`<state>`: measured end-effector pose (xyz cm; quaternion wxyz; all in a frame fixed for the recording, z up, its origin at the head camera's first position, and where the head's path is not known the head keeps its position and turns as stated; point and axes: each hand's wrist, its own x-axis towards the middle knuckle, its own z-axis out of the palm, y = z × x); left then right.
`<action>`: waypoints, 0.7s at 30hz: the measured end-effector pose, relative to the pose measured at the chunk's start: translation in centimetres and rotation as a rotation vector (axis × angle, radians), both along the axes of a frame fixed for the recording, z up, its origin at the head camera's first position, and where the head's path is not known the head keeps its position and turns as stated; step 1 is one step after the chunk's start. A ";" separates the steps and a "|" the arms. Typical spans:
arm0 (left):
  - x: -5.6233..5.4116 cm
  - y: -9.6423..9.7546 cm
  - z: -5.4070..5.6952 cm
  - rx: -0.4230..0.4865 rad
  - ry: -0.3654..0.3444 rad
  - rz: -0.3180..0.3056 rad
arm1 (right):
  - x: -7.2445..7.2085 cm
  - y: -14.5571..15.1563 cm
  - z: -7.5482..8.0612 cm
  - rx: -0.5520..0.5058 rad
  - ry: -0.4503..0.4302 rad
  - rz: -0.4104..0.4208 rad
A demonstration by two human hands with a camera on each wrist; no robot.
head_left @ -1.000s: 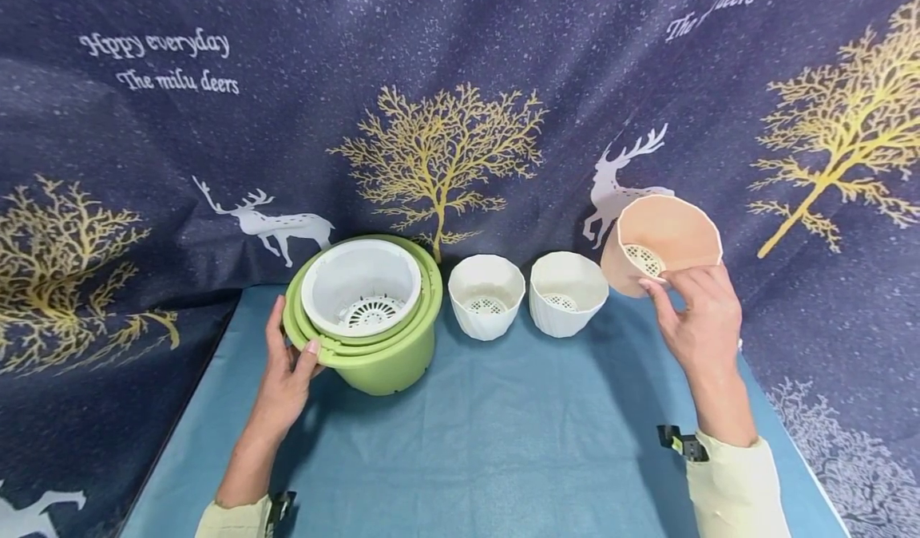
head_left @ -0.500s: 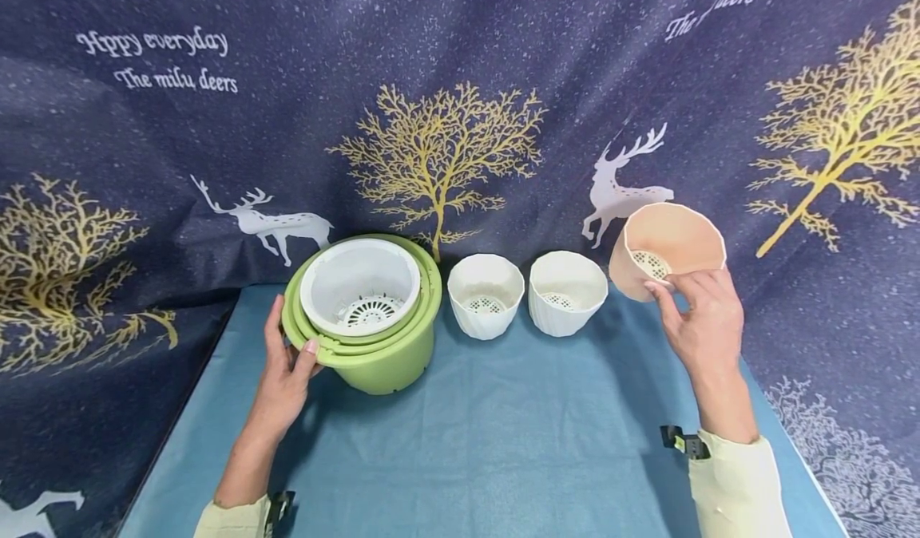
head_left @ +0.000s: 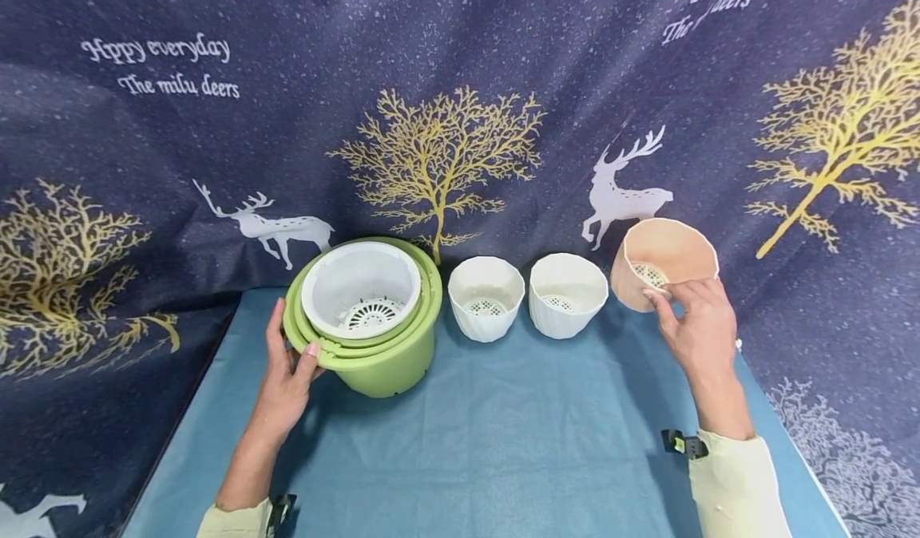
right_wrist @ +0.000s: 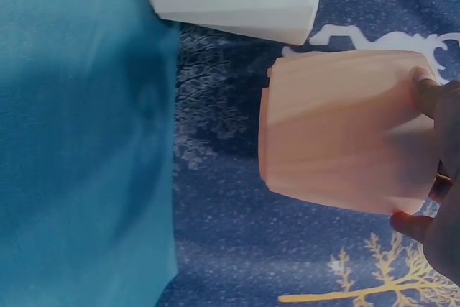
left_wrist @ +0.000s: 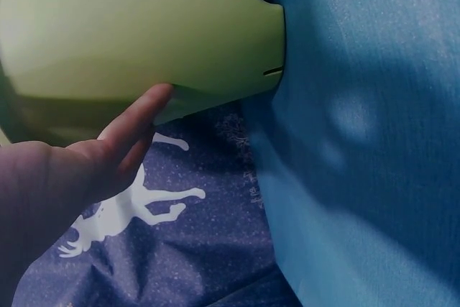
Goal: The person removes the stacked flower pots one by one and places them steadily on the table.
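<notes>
A large green flowerpot [head_left: 388, 374] stands at the left of the table, with another green ring and a white slotted basket [head_left: 348, 286] nested inside it. My left hand [head_left: 286, 386] grips its rim, thumb on top and fingers along the outer wall [left_wrist: 144, 41]. On the right, my right hand [head_left: 697, 326] pinches the near rim of a peach flowerpot [head_left: 676, 243], which has a pale perforated base inside. In the right wrist view the peach pot's bottom hangs off the cloth. Two white flowerpots [head_left: 485, 326] stand in the middle, the right one [head_left: 568, 321] nearest the peach pot.
A blue cloth [head_left: 496, 442] covers the table. Behind it hangs a dark blue curtain [head_left: 287, 139] printed with deer and gold trees, close behind the row of pots.
My right hand has lowered the peach flowerpot toward the table, beside the right white pot. The left hand and green flowerpot have stayed in place.
</notes>
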<state>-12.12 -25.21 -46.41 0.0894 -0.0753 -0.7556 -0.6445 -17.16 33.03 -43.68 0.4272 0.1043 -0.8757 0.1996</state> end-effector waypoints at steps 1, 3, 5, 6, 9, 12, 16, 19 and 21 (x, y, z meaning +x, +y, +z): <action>0.0 0.0 0.0 -0.003 0.000 0.001 | 0.0 0.0 -0.2 -0.003 -0.004 -0.005; 0.0 0.0 0.0 -0.002 -0.003 0.000 | -0.1 0.1 -0.5 -0.007 -0.013 -0.017; 0.0 0.0 0.0 -0.007 -0.005 0.001 | -0.2 0.2 -0.9 -0.006 -0.022 -0.020; 0.0 0.0 0.0 -0.009 -0.005 0.002 | -0.2 0.3 -1.1 -0.007 -0.028 -0.021; 0.0 -0.1 0.0 -0.008 -0.005 0.003 | -0.4 0.5 -1.7 0.004 -0.050 -0.025; 0.0 0.0 0.0 -0.009 -0.006 0.004 | -0.7 0.8 -2.4 0.008 -0.080 -0.037; 0.0 0.0 0.1 -0.022 -0.013 0.009 | -1.0 1.1 -3.4 0.009 -0.107 -0.047; 0.1 0.0 0.2 -0.037 -0.019 0.016 | -1.2 1.2 -4.0 0.014 -0.115 -0.044; 0.1 0.0 0.3 -0.046 -0.022 0.018 | -1.3 1.3 -4.3 0.015 -0.120 -0.043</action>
